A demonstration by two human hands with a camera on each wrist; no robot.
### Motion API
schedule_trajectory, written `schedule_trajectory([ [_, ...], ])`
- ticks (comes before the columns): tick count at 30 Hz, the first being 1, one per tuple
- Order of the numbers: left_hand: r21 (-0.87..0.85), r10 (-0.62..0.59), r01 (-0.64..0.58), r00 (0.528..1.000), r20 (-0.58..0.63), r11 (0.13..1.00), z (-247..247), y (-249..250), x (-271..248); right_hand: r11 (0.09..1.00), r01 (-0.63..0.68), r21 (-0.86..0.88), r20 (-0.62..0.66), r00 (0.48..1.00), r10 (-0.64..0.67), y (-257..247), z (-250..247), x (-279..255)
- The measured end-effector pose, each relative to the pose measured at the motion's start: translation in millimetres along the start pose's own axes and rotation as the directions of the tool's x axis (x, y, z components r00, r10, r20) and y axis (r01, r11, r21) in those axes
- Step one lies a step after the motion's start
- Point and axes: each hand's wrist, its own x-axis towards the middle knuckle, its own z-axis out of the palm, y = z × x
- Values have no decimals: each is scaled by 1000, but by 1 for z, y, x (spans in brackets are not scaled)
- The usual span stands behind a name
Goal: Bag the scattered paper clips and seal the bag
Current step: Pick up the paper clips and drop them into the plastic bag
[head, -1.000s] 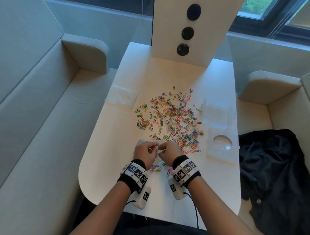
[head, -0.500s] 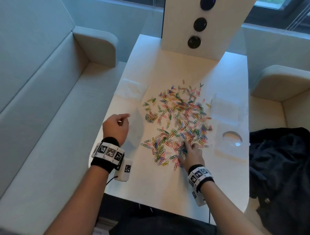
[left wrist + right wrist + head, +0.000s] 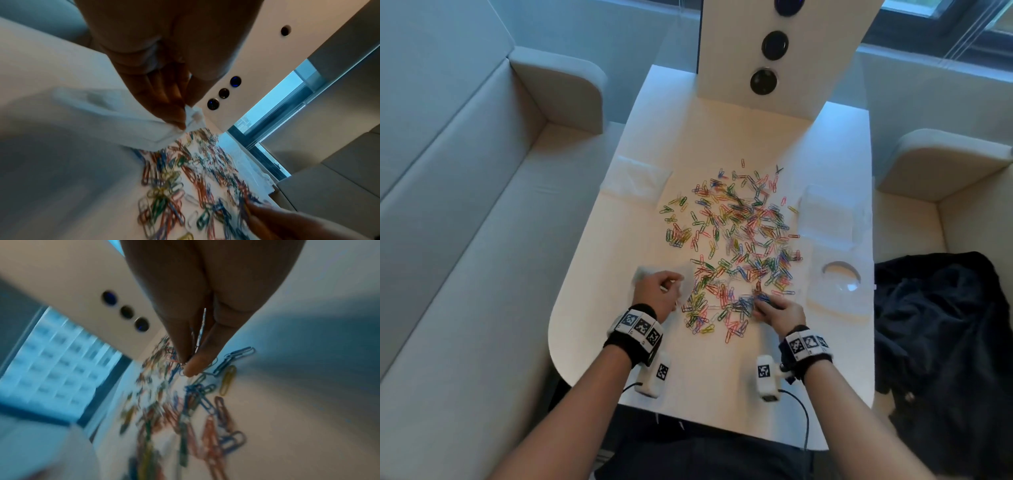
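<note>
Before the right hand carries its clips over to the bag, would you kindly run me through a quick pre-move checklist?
1. Left hand pinches the small clear plastic bag at its edge: ok.
2. Bag mouth open: cannot tell.
3. Right hand pinches a few coloured wire paper clips at the heap's near edge: ok.
4. Bag beside the heap on the white table: ok.
5. Clips bagged: not ok, most remain scattered.

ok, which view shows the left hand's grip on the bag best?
Left wrist: the fingers pinch the bag at its edge, close up. Head view shows the left hand from behind, bag mostly hidden. Right wrist view doesn't show it.
</note>
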Motion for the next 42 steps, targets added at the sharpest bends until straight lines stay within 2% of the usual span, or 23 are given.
schedule_trajectory([
  [2, -33, -31, 33, 998, 50, 999, 9, -4, 0, 930, -85, 358, 93, 994, 55, -5, -2, -9],
  [4, -43, -50, 54, 996, 80, 998, 16, -6, 0, 847, -125, 516, 188, 982, 30, -17, -1, -21],
  [7, -39, -58, 63, 992, 110, 997, 23, -6, -1, 792, -150, 591, 284, 958, -31, -32, 9, -36],
  [11, -30, -50, 54, 993, 109, 998, 30, -8, -1, 807, -173, 565, 378, 923, -66, -41, 39, -46],
  [15, -29, -13, 16, 995, 100, 999, 33, -4, -3, 900, -93, 426, 340, 938, -64, -33, 69, -46],
  [19, -18, 28, -27, 996, 81, 999, 32, -3, -6, 990, 44, 137, 296, 951, -83, -29, 83, -41],
  [21, -6, 51, -51, 995, 89, 999, 33, -3, -8, 984, 145, -100, 309, 945, -108, -31, 85, -39],
  [23, -13, 54, -53, 992, 111, 999, 33, -3, -10, 907, 243, -343, 336, 934, -123, -36, 85, -39],
  [24, -19, 53, -51, 992, 116, 999, 34, -3, -11, 888, 250, -385, 347, 931, -112, -40, 85, -40],
  [29, -16, 80, -79, 991, 109, 997, 31, 0, -12, 921, 207, -331, 343, 935, -87, -49, 85, -41],
  [31, -19, 84, -83, 989, 122, 996, 29, 1, -13, 884, 235, -404, 314, 943, -108, -49, 85, -40],
  [34, -21, 81, -79, 985, 149, 997, 27, 1, -15, 740, 332, -585, 317, 933, -168, -52, 89, -44],
  [35, -18, 86, -85, 986, 146, 996, 26, 0, -15, 707, 354, -612, 338, 925, -171, -55, 89, -47],
  [38, -8, 109, -109, 988, 108, 994, 23, 0, -17, 695, 400, -598, 406, 898, -168, -61, 92, -52],
  [39, -7, 118, -118, 989, 94, 993, 21, 0, -18, 658, 429, -619, 427, 887, -177, -63, 93, -53],
  [42, 3, 142, -142, 987, 75, 990, 13, 3, -24, 434, 545, -717, 546, 827, -136, -66, 100, -53],
])
